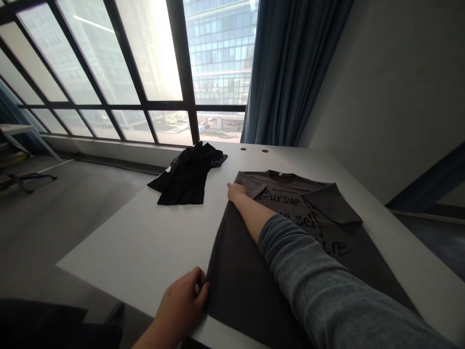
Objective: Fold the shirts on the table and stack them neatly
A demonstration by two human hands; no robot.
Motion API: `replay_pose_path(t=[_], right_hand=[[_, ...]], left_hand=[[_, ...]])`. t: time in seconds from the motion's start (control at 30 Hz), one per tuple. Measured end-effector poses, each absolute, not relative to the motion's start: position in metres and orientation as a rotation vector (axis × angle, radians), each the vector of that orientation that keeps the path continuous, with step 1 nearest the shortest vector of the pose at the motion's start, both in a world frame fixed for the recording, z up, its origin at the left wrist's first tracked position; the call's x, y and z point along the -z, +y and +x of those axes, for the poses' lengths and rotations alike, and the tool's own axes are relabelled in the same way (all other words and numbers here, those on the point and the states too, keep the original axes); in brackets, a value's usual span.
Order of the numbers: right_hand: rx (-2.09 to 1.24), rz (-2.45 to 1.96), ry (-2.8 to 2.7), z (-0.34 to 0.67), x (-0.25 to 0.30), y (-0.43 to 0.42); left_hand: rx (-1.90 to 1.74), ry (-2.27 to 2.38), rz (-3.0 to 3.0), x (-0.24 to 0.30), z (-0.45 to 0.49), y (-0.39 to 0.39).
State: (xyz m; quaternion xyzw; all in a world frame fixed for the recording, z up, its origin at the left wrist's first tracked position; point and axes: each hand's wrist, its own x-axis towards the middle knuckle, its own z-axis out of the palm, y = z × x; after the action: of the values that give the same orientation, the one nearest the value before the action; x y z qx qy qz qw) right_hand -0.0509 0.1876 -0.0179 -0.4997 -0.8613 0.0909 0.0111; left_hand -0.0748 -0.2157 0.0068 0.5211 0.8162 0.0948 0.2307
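A dark grey T-shirt (241, 271) lies spread face up on the white table (145, 247), its neckline at the far end and black lettering across the chest. Both short sleeves are folded inward over the front. My left hand (183, 298) pinches the left side edge close to the hem, thumb against the cloth. Reaching across the shirt, my right arm covers part of the print. My right hand (237, 192) is closed on the same side edge farther up, by the left sleeve; its fingertips are partly hidden.
A crumpled black garment (192, 177) lies at the table's far left, partly over the edge. Two round cable holes (265, 150) sit near the back. Beyond are windows, a blue curtain (283, 72) and a wall at right. An office chair (22, 179) stands far left.
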Motion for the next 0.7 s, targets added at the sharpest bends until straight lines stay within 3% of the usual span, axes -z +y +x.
replay_pose_path(t=[0.37,0.7], right_hand=[[-0.289,-1.569,-2.427,0.008,-0.019,0.219],[-0.274,-1.747,-2.238,0.138,-0.012,0.234]], left_hand=[[-0.627,2.144,1.547,-0.03,-0.048,-0.212],[-0.466,1.882,1.916,-0.059,0.033,-0.19]])
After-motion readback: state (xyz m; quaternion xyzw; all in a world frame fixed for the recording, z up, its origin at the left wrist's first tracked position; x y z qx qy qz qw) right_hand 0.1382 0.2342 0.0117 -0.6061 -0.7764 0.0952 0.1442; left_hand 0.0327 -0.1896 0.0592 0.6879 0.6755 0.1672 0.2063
